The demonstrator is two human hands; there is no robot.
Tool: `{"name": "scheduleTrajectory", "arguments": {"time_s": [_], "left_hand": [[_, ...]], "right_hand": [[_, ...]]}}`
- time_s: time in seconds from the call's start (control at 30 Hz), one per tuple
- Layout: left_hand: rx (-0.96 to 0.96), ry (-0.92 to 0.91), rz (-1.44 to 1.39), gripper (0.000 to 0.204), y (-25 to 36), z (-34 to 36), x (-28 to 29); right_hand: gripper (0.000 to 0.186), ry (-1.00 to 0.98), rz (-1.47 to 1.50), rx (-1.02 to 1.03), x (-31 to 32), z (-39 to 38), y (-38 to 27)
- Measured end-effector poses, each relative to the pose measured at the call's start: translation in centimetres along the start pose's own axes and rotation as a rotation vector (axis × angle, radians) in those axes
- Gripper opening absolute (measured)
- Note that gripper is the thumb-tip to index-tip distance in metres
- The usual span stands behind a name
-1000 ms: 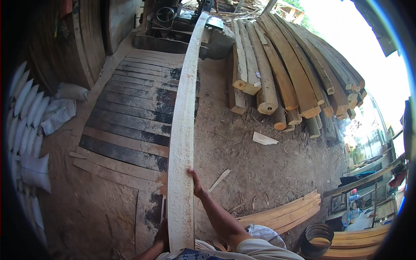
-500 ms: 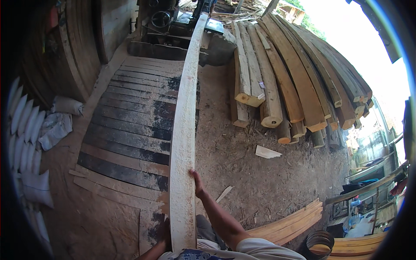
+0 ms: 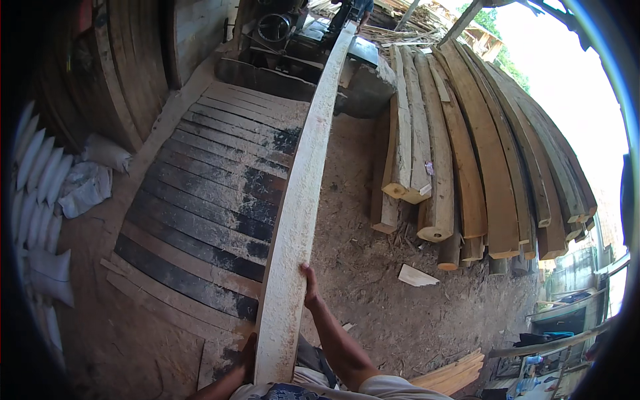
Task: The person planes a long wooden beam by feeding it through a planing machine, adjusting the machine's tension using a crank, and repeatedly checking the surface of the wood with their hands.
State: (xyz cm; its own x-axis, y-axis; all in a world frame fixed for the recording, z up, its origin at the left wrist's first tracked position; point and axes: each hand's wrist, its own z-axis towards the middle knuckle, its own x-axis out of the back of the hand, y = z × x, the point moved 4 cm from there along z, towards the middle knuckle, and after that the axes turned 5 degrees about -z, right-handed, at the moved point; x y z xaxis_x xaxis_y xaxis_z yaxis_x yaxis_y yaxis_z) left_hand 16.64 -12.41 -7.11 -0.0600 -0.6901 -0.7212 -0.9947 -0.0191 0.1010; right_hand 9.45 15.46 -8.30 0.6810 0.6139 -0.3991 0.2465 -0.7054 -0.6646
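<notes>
Stack of squared brown timbers (image 3: 490,180) lies to my right. Long, pale, sawdust-dusted wooden beam (image 3: 308,173) stretches from my waist toward dark metal machine with round wheel (image 3: 274,28) (someone in blue (image 3: 365,7) stands beyond). Step in hand, I judge: bearing near end; next move calls for even, two-sided support. Right hand (image 3: 312,291) clasps right edge, thumb over it, other fingers hidden; left hand (image 3: 249,357) at left side, fingers hidden, can't tell whether gripping.
</notes>
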Motion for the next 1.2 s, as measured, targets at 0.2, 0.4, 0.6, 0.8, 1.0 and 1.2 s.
{"name": "scheduleTrajectory", "arguments": {"time_s": [0.2,0.4,0.6,0.8,1.0,1.2], "left_hand": [[-0.134,0.108,0.204,0.076,7.3,4.3,-5.9],[-0.676,-0.123,0.706,0.094,15.9,5.3,-13.6],[-0.512,-0.159,0.629,0.109,22.0,10.5,-16.4],[-0.559,-0.152,0.708,0.109,29.3,17.1,-22.0],[-0.516,-0.134,0.677,0.109,35.9,23.9,-25.3],[-0.457,-0.15,0.633,0.109,43.2,29.7,-30.5]], "right_hand": [[0.082,-0.028,0.052,0.01,0.3,7.6,-6.5],[0.085,-0.04,0.034,0.033,-1.1,12.7,-13.4],[0.086,-0.079,0.039,0.045,-1.7,19.5,-19.7],[0.085,-0.077,0.059,0.034,-0.6,27.9,-26.1],[0.081,-0.043,0.076,0.02,-1.6,34.5,-33.7],[0.075,-0.039,0.099,0.047,-1.2,43.2,-40.5]]}}
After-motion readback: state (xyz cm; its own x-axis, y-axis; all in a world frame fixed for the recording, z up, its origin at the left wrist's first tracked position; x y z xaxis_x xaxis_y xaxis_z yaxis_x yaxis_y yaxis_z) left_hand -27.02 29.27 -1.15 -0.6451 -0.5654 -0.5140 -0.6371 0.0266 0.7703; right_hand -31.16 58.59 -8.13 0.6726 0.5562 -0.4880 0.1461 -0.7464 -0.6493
